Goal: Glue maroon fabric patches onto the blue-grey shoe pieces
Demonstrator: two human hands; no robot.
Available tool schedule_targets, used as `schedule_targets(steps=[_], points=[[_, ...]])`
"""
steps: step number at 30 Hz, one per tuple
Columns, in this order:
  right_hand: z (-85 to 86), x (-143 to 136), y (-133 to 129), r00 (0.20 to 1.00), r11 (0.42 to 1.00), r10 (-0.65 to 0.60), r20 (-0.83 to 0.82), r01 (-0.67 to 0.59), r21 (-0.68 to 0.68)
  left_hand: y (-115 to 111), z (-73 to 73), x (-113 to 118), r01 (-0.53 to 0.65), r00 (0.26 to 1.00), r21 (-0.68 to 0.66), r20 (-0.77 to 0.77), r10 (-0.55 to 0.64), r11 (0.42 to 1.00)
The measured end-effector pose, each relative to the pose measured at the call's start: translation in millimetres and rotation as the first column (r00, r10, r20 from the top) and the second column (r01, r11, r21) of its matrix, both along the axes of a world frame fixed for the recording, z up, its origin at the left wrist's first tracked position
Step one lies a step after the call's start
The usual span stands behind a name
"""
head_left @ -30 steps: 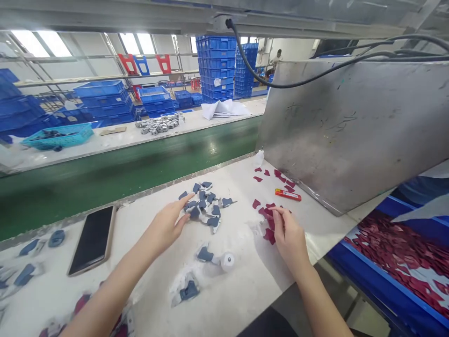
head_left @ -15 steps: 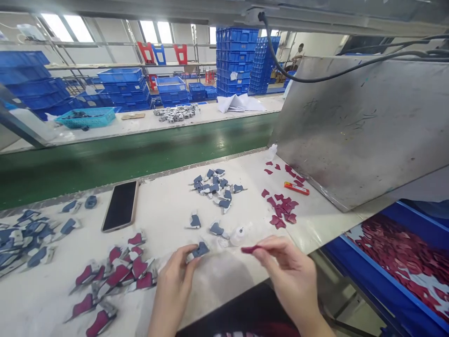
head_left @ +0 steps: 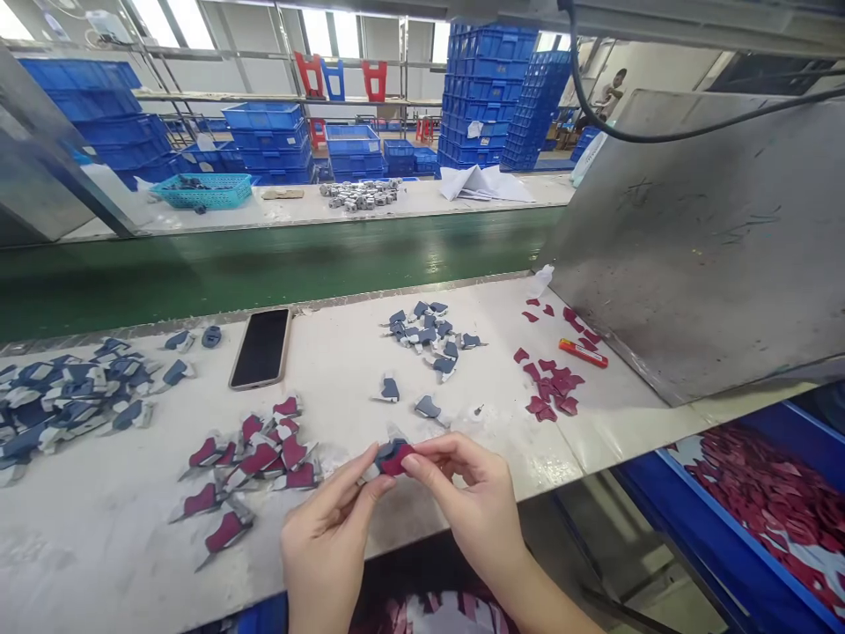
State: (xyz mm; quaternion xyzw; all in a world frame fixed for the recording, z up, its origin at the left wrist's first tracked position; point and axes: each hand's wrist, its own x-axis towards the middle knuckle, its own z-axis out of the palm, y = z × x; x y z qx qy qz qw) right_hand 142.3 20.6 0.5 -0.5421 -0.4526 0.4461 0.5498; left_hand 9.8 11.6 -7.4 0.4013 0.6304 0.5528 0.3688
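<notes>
Between thumb and fingers, my left hand (head_left: 336,519) grips a small blue-grey and white plastic part (head_left: 385,453). My right hand (head_left: 472,493) pinches a thin maroon piece (head_left: 398,460), which lies against the face of that part. Both hands meet just over the table's near edge. To the left lies a group of parts with maroon faces (head_left: 259,458). Beyond my hands is a cluster of blue-grey-faced parts (head_left: 426,335), with a couple of single ones nearer. Loose maroon pieces (head_left: 553,387) lie in a pile to the right.
A phone (head_left: 262,350) and a larger heap of blue-grey parts (head_left: 72,396) lie on the left. An orange-red tube (head_left: 583,353) sits by a metal panel (head_left: 700,238). At lower right stands a blue crate (head_left: 745,528) of maroon pieces. A green belt (head_left: 330,251) runs behind.
My right hand has moved left, bringing the maroon piece from apart onto the blue-grey part in my left hand. The camera view has shifted, so the surroundings sit further right.
</notes>
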Motion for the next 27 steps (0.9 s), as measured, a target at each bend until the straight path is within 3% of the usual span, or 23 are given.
schedule_targets(steps=[10,13,18,23,27], points=[[-5.5,-5,0,1.000,0.999,-0.002,-0.029,0.001,-0.038,1,-7.6,-6,0.084,0.996,0.030,-0.018,-0.084,0.996],[-6.1,-5,0,1.000,1.000,-0.018,0.020,0.019,-0.024,0,-7.9,-4,0.045,0.999,0.010,0.017,-0.045,0.999],[-10.8,-6,-2,0.978,0.990,-0.081,0.194,0.057,0.127,-1,-5.0,2,0.014,0.999,-0.009,0.049,-0.014,1.000],[-17.4,-6,-2,0.953,0.952,-0.107,0.283,0.016,0.305,1,-3.3,4,-0.013,0.992,-0.017,0.126,0.015,1.000],[-19.6,-3,0,0.946,0.943,-0.135,0.294,0.032,0.330,3,-4.0,-1,0.010,0.987,-0.028,0.159,-0.005,1.000]])
